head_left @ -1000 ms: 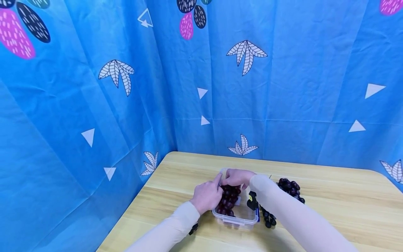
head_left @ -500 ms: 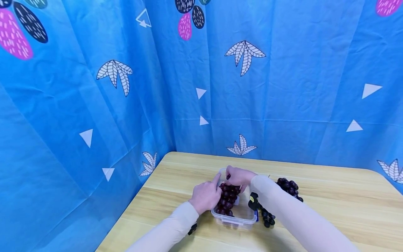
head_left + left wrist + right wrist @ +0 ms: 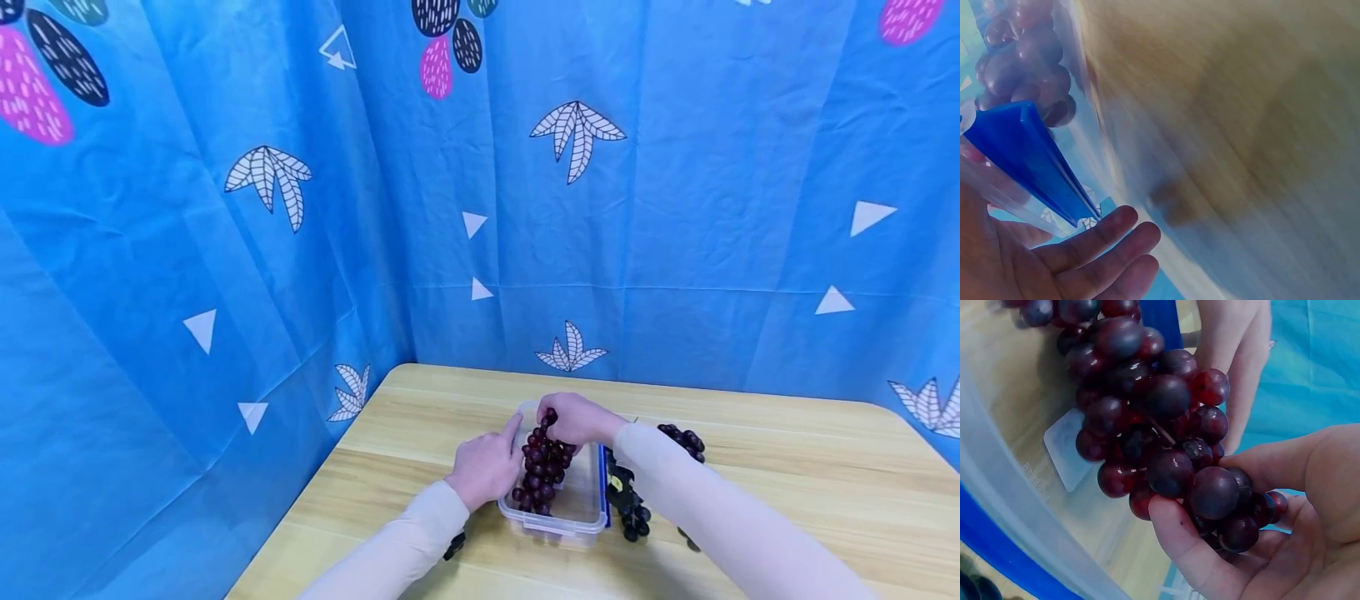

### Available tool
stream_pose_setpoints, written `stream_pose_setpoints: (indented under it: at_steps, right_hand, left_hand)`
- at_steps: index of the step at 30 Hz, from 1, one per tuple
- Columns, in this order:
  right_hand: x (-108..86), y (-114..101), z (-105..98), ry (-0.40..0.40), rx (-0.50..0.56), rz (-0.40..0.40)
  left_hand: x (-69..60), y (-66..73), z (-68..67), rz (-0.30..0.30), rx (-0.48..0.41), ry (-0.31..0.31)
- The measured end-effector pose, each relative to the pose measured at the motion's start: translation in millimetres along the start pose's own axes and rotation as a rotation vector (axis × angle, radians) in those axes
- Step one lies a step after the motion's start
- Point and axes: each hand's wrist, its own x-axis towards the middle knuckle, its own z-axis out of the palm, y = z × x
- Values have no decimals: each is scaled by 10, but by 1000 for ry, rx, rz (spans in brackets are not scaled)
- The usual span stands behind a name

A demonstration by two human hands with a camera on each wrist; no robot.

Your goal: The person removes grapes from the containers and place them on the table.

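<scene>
A bunch of dark red grapes point(image 3: 537, 477) lies along the left side of a clear plastic container point(image 3: 551, 527). My right hand point(image 3: 576, 419) pinches the far end of the bunch between thumb and fingers, and that end is raised. The right wrist view shows the thumb and fingers round several grapes point(image 3: 1166, 469). My left hand point(image 3: 483, 468) rests at the container's left rim, index finger stretched along it. In the left wrist view its other fingers point(image 3: 1107, 250) extend loosely beside a blue locking flap point(image 3: 1025, 156). What the left thumb does is hidden.
Darker grapes point(image 3: 636, 521) lie on the wooden table point(image 3: 420, 433) right of the container, partly behind my right forearm. More grapes point(image 3: 686, 440) sit farther back. Another blue flap point(image 3: 603, 487) hangs on the container's right side. A blue patterned curtain point(image 3: 480, 208) stands behind the table.
The far end of the grape bunch has come up with my right hand, which has shifted slightly right. More of the bunch shows now. My left hand stays at the rim.
</scene>
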Motion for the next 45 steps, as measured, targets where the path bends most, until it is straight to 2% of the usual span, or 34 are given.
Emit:
stream_pose_setpoints:
  at_steps: [9, 18, 23, 34, 45]
  right_hand:
    - [-129, -56, -93, 40, -71, -79]
    - [-273, -99, -231, 55, -81, -70]
    - [-358, -109, -333, 73, -97, -103]
    - [-553, -168, -663, 105, -175, -160]
    - [-751, -176, -994, 141, -164, -158]
  left_hand:
    - [-29, -27, -8, 7, 5, 13]
    - [-35, -33, -1, 15, 0, 26]
    - [-32, -21, 8, 19, 6, 31]
    - [11, -18, 19, -4, -15, 7]
    - [9, -2, 2, -3, -17, 1]
